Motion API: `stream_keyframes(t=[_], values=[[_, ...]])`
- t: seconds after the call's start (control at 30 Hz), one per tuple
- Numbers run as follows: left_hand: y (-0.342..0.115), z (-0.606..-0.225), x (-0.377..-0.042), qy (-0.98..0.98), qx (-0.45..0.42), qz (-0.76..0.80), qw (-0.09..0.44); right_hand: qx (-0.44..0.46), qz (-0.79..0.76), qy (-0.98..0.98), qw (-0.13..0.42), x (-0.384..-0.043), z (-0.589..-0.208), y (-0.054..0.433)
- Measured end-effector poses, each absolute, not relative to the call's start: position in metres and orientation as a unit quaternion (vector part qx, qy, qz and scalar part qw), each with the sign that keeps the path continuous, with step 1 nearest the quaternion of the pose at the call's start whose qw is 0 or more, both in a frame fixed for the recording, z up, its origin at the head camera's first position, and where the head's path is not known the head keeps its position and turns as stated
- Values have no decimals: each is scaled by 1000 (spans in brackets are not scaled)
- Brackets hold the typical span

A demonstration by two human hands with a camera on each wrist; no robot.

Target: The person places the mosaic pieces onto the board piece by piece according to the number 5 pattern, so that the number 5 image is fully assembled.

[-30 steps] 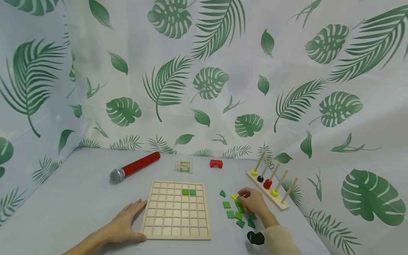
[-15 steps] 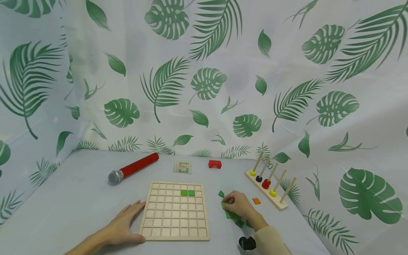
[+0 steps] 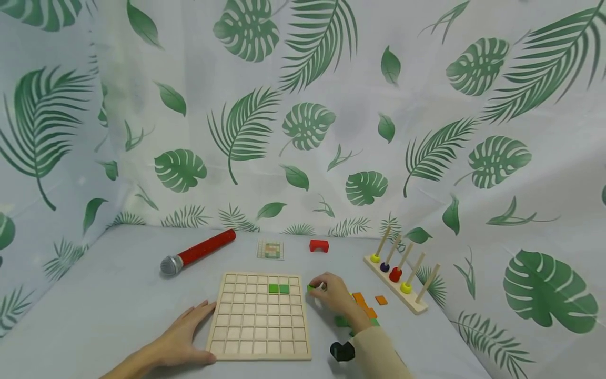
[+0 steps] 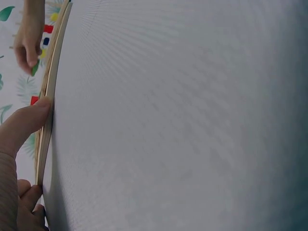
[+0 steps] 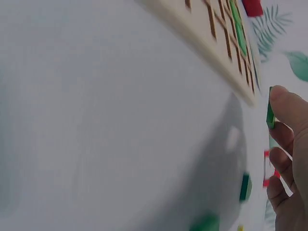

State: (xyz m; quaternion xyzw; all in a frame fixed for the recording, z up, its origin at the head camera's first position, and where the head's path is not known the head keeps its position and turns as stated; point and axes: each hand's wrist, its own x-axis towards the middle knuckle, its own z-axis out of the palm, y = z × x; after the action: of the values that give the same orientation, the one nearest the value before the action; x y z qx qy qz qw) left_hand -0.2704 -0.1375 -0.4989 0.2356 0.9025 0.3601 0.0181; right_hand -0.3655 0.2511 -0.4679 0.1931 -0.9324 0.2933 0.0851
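Note:
My right hand (image 3: pixel 333 293) pinches a green tile (image 5: pixel 270 109) between thumb and fingers, just beyond the right edge of a wooden grid board (image 3: pixel 261 333). Two green tiles (image 3: pixel 279 288) sit side by side in cells of the board's second row from the back. At the board's front left corner, my left hand (image 3: pixel 181 338) spreads its thumb along the front edge while its fingers touch the left side. Loose orange tiles (image 3: pixel 360 300) and green tiles (image 3: pixel 341 321) lie to the right, partly hidden under the right forearm.
A red microphone (image 3: pixel 203 249) lies at the back left. Behind the board are a small patterned card (image 3: pixel 271 250) and a red arch block (image 3: pixel 319 246). A wooden peg rack with beads (image 3: pixel 395 284) stands at the right, near a single orange tile (image 3: pixel 381 300).
My right hand has gone from the loose tiles leftward to the board's right edge, now carrying a green tile. The left hand stays at the board's corner.

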Motion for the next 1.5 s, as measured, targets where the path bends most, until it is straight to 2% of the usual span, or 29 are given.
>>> stream_keyframes(t=[0.47,0.67,1.13,1.5], values=[[-136,-500,-270,907,224,355,24,257,318,-909,87,-376,-470,160],[-135,-498,-269,908,218,357,33,245,313,-913,92,-374,-471,136],[-132,-493,-269,907,217,359,24,221,219,-943,119,-377,-477,120],[-132,-492,-268,907,214,363,29,203,208,-949,123,-376,-480,120]])
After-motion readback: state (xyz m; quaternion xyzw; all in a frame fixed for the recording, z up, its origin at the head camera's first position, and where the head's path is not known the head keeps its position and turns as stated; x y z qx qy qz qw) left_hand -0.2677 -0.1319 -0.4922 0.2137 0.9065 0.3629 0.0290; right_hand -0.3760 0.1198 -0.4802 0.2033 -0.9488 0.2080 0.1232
